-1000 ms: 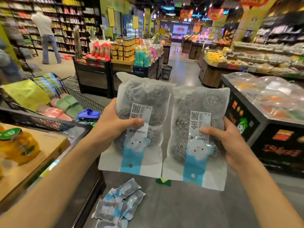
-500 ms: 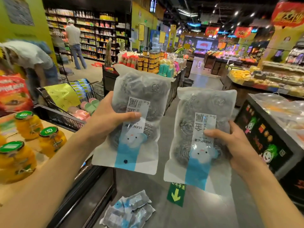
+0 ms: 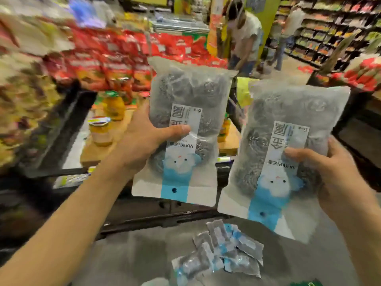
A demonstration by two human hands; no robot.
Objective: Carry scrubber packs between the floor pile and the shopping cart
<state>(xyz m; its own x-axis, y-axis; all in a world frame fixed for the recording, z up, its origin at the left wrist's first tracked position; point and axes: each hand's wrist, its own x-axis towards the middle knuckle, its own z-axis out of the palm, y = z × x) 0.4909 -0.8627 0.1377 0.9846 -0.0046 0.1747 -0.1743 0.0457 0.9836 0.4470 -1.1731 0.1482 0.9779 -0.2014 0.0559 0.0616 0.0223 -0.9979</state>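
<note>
I hold two clear packs of steel-wool scourers upside down in front of me. My left hand (image 3: 144, 141) grips the left scourer pack (image 3: 185, 89) from its left side, thumb across the white label. My right hand (image 3: 329, 172) grips the right scourer pack (image 3: 288, 112) from its right side, thumb on its label. Each pack has a white and blue strip with a cartoon face. The two packs hang side by side, a little apart.
Several more scourer packs (image 3: 222, 254) lie in a pile on the grey floor below. A wooden display table (image 3: 92, 149) with yellow jars (image 3: 101, 131) stands on the left, red packets (image 3: 103, 65) behind it. A person (image 3: 245, 36) bends over beyond the packs; shelves (image 3: 329, 27) run at the right.
The view has swung left, so the jar table and red packets now fill the background. Both hands keep the same grip on their packs.
</note>
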